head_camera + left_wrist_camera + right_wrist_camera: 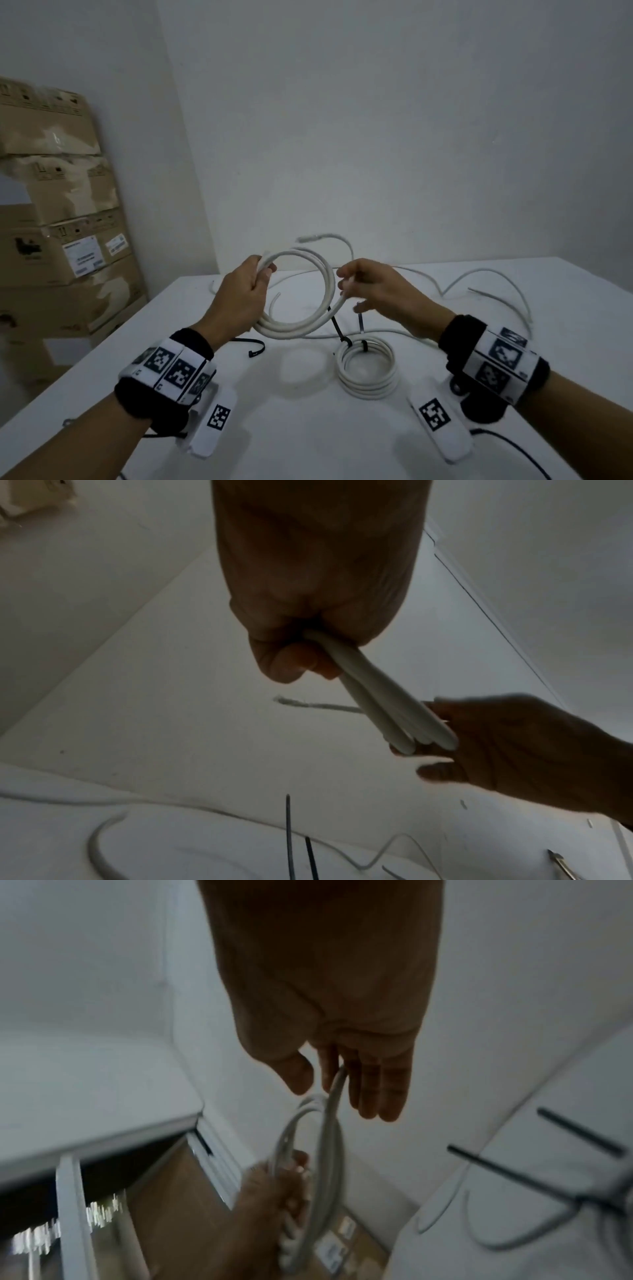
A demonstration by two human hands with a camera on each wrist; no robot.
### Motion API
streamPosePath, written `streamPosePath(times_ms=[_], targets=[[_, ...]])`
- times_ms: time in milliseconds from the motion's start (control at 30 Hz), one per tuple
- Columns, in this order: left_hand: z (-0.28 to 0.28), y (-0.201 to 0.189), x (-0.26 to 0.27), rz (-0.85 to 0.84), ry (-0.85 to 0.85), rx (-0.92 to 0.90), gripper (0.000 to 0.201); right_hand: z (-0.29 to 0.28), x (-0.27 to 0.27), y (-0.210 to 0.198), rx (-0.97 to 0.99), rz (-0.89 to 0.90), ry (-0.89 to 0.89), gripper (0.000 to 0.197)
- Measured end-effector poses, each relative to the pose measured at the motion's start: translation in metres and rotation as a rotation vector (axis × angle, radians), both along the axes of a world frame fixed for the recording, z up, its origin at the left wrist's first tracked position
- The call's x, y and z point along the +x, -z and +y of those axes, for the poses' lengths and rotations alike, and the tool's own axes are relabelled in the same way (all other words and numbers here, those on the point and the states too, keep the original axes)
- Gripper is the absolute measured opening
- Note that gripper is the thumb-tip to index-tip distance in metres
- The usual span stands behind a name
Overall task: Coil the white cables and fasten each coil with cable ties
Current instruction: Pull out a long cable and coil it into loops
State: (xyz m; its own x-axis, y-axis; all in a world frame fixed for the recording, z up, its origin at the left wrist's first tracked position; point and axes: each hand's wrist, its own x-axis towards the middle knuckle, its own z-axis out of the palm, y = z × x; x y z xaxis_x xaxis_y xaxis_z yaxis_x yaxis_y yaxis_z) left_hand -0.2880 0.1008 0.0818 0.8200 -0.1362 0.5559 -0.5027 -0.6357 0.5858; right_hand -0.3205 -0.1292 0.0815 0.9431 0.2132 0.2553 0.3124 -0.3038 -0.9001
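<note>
Tied coil lies on tabletop; above it, left hand fingers clench an untied coil, right hand fingers lie nearly straight against it; loose cables beyond the tied coil remain uncoiled.

Tied coil, loose cables across table

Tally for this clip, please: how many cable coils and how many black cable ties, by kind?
Cable coils: 2 (held coil, tied coil)
Black cable ties: 3 (slanted tie and upright tie on the tied coil, loose tie)
Total: 5
</note>
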Motion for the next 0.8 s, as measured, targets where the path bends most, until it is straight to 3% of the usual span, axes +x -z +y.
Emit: streamPosePath(times_ms=[67, 200, 400, 533, 800], targets=[[-0.005, 0.01, -0.003, 0.037, 0.018, 0.001, 0.018, 0.008, -0.002, 0.002, 0.356, 0.05, 0.033, 0.011], [-0.015, 0.024, -0.009, 0.078, 0.104, 0.037, 0.015, 0.012, 0.007, 0.007, 0.54, 0.021, 0.18, 0.033], [-0.021, 0.027, -0.011, 0.101, 0.169, -0.074, 0.018, 0.005, 0.007, 0.01, 0.513, 0.072, -0.135, 0.039], [-0.011, 0.017, -0.002, 0.191, 0.133, -0.364, 0.022, -0.006, 0.003, 0.019, 0.629, 0.151, -0.182, 0.043], [-0.018, 0.02, -0.007, 0.217, 0.204, -0.047, 0.02, 0.001, 0.001, 0.028, 0.461, 0.102, -0.187, 0.038]])
